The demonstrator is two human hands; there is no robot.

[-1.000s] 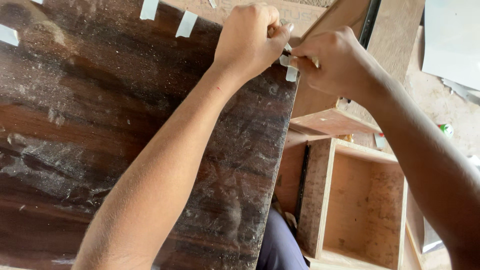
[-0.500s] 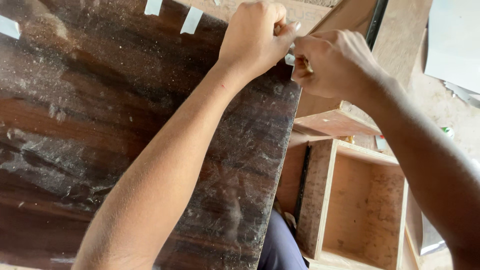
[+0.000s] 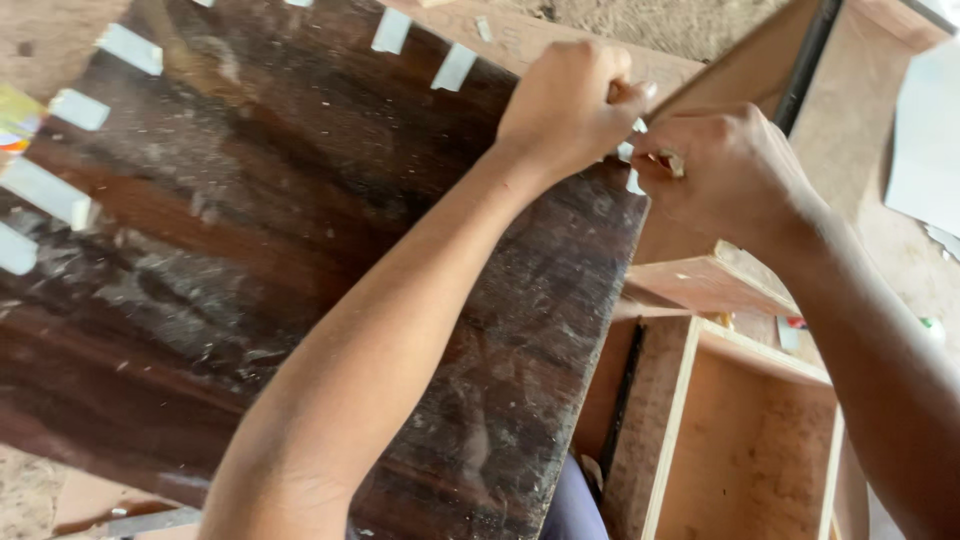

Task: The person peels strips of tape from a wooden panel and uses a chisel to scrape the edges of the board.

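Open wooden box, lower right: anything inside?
The wooden box shows only bare plywood inside. Its right part is hidden by the right forearm, and its bottom runs out of frame.

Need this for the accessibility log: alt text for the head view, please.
Two bare hands meet at the far edge of a dark, dusty veneered panel, the left hand and right hand pinching a small pale tape strip. More pale strips line the panel's edges; an open wooden box sits lower right.
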